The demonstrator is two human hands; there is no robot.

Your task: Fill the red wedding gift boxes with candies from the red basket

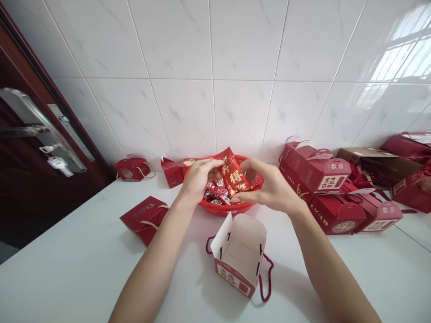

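Note:
A red snack packet [235, 177] with gold characters is held tilted above a red plastic basket [229, 208]. My left hand [202, 175] pinches its upper left edge. Curled around its right side, my right hand [269, 184] grips it between thumb and fingers. Small wrapped candies [217, 194], red and white, lie in the basket, partly hidden by the hands and the packet. In front of the basket stands an open gift box [240, 260], pale inside, with its flaps up and a dark red cord handle [268, 287] hanging at the side.
A closed red box [144, 217] with a rope handle lies left of my forearm. Against the wall are a small red box [133, 169] and another red box [171, 172]. Several gift boxes [336, 211] are stacked at right, near a brown carton [373, 157]. A door [27, 179] borders the left.

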